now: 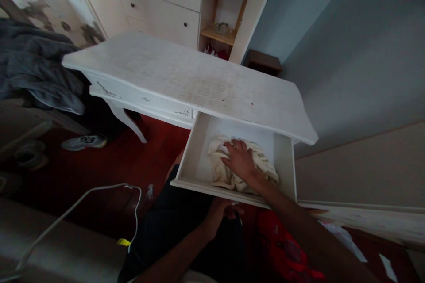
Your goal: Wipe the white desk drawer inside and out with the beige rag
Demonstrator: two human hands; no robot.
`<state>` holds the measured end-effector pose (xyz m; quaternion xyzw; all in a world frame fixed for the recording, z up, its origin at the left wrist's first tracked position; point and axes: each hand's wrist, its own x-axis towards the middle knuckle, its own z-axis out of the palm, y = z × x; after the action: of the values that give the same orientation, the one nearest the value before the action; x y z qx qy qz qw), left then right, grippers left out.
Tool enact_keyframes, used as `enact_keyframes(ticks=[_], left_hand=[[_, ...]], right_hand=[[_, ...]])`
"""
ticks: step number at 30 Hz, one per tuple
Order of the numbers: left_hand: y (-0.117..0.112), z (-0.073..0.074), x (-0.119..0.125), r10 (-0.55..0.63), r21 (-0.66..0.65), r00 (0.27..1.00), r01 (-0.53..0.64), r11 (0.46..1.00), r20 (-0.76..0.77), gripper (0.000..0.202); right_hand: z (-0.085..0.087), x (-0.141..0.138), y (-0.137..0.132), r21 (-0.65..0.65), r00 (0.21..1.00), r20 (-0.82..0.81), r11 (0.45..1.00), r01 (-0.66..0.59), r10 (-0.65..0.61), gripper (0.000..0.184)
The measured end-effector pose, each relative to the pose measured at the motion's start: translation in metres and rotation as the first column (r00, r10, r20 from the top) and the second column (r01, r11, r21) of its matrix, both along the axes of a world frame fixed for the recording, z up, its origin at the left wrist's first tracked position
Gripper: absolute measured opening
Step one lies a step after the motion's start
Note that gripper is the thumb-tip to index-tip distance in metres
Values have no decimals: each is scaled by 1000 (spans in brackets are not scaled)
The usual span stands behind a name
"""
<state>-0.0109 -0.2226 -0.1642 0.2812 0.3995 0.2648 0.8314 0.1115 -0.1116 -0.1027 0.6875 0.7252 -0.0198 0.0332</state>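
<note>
A bunched cream cloth (221, 166) lies inside the pulled-out white drawer (202, 150). On top of it rests my right hand (241, 159), thumb and fingers apart, touching the fabric without wrapping round it. My left hand (221, 212) is low, just under the drawer's front edge and above my lap. Its fingers are loosely stretched to the right and hold nothing that I can see; their tips are in shadow. The drawer belongs to a white desk (179, 68) with a stained top and carved legs.
White cabinets (162, 17) stand behind the desk, one door open. A grey wall (358, 53) rises at right. Grey clothing (36, 62) is heaped at left. On the red floor are a shoe (84, 142) and a red bag (285, 247). A white cable (83, 194) loops at left.
</note>
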Motion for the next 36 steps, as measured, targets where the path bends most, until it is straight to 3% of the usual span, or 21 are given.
enact_keyframes(ticks=[2, 6, 8, 10, 13, 15, 19, 23, 26, 29, 31, 33, 36], left_hand=[[0, -2, 0, -6, -18, 1000, 6, 1000, 17, 47], [1, -6, -1, -15, -32, 1000, 15, 999, 17, 48], [2, -5, -1, -11, -35, 1000, 11, 999, 19, 46], [1, -3, -2, -1, -51, 1000, 3, 999, 26, 44], [1, -1, -3, 7, -94, 999, -3, 996, 46, 42], [1, -2, -3, 5, -121, 998, 3, 993, 60, 43], [2, -5, -2, 4, -137, 997, 6, 991, 79, 43], [2, -5, -2, 1, -125, 996, 10, 992, 90, 45], [2, -3, -3, 8, -125, 996, 4, 992, 93, 44], [1, -4, -3, 14, -125, 994, -1, 992, 106, 44], [0, -6, -3, 18, -125, 993, -4, 992, 113, 45], [0, -9, -2, 17, -129, 994, -3, 992, 110, 45], [-1, -12, -1, 19, -129, 993, -4, 992, 113, 44]], right_hand=[[0, 3, -2, 13, 993, -61, 995, -101, 101, 33], [7, 10, -4, 97, 896, -356, 965, -246, 264, 31], [23, 15, -5, 223, 780, -530, 943, -249, 331, 29], [46, 25, -9, 346, 703, -611, 922, -176, 363, 24], [78, 49, -16, 391, 729, -605, 917, -79, 320, 21], [86, 68, -22, 297, 786, -554, 947, -121, 274, 25], [65, 96, -41, -17, 930, -323, 981, -193, 177, 52], [30, 109, -52, -150, 999, 10, 988, -42, 44, 81], [18, 114, -45, -216, 999, -44, 976, -30, 21, 102], [21, 108, -33, -285, 994, -110, 957, -55, 25, 118], [28, 97, -29, -306, 1000, -24, 952, -7, -1, 106], [36, 83, -29, -330, 998, 62, 943, 38, -18, 80], [45, 63, -31, -310, 998, 45, 949, 50, -38, 54]])
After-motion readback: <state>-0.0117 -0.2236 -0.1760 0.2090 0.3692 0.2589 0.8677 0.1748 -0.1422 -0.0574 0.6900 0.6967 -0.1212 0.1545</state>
